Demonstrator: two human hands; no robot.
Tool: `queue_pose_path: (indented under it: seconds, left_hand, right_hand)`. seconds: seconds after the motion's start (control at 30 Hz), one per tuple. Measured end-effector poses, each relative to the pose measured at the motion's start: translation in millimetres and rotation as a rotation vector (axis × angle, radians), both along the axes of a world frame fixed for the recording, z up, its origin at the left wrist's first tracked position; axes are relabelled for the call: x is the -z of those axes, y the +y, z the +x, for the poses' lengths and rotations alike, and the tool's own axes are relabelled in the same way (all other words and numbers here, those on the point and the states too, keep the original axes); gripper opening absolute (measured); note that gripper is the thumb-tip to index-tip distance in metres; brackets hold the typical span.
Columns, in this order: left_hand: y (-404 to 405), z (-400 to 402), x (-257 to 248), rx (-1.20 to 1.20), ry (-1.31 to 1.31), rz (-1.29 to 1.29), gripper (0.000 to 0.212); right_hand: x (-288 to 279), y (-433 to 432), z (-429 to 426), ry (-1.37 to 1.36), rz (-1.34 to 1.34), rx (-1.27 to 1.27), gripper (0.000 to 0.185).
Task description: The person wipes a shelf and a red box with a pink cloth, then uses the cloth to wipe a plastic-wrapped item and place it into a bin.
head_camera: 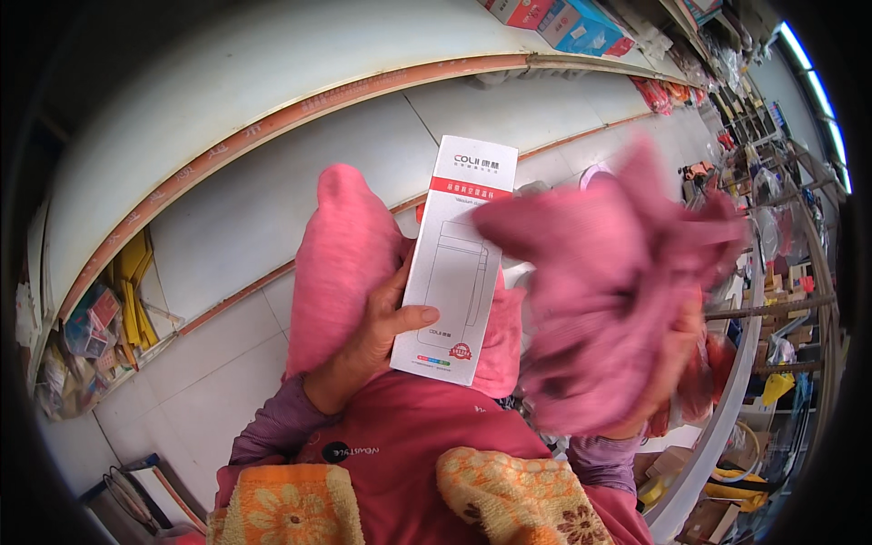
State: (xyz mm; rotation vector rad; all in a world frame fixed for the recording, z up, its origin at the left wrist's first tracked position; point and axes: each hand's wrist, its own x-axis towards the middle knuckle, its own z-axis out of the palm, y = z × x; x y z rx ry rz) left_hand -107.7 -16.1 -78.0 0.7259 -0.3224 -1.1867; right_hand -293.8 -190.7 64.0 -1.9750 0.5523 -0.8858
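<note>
My left hand (371, 340) grips a white cardboard vacuum-flask box (453, 272) by its left side, with the thumb across its lower front. The box stands tilted before my lap; a red band and a line drawing of a flask are printed on it. My right hand (671, 381) is partly hidden behind a bunched pink cloth (606, 300) that it holds. The cloth is blurred, and one corner of it overlaps the box's right edge. Beneath the box are my pink-clad legs (340, 272).
Pale shelves (293, 184) with an orange front strip curve along the left and top. Blue and red boxes (579, 30) stand on the upper shelf. Yellow folded items (133, 289) lie at the left. Crowded racks (783, 286) line the right. A flowered towel (293, 507) hangs over my chest.
</note>
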Motion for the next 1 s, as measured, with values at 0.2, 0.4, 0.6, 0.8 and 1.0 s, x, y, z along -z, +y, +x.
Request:
queue_pose_path:
  seconds: [0.2, 0.4, 0.6, 0.8, 1.0]
  left_hand:
    - [2.9, -6.0, 19.8, -0.007, 0.05, -0.028, 0.06]
    - [8.6, -7.8, 20.8, -0.053, -0.335, 0.055, 0.064]
    - [-0.8, -5.0, 18.6, -0.026, -0.388, 0.006, 0.086]
    - [-0.3, -6.3, 10.6, -0.077, -0.166, 0.007, 0.079]
    - [2.3, -7.5, 56.2, -0.276, -0.213, 0.051, 0.049]
  right_hand:
    - [41.7, 37.6, 61.3, 0.258, -0.513, -0.315, 0.061]
    - [52.7, 47.3, 90.5, 0.515, -0.878, -0.365, 0.066]
    - [53.1, -20.2, 149.9, 0.238, -0.865, -0.205, 0.036]
    - [71.8, -5.2, 147.7, 0.084, -0.8, -0.184, 0.032]
    - [85.8, 65.0, 64.5, 0.072, -0.46, -0.352, 0.028]
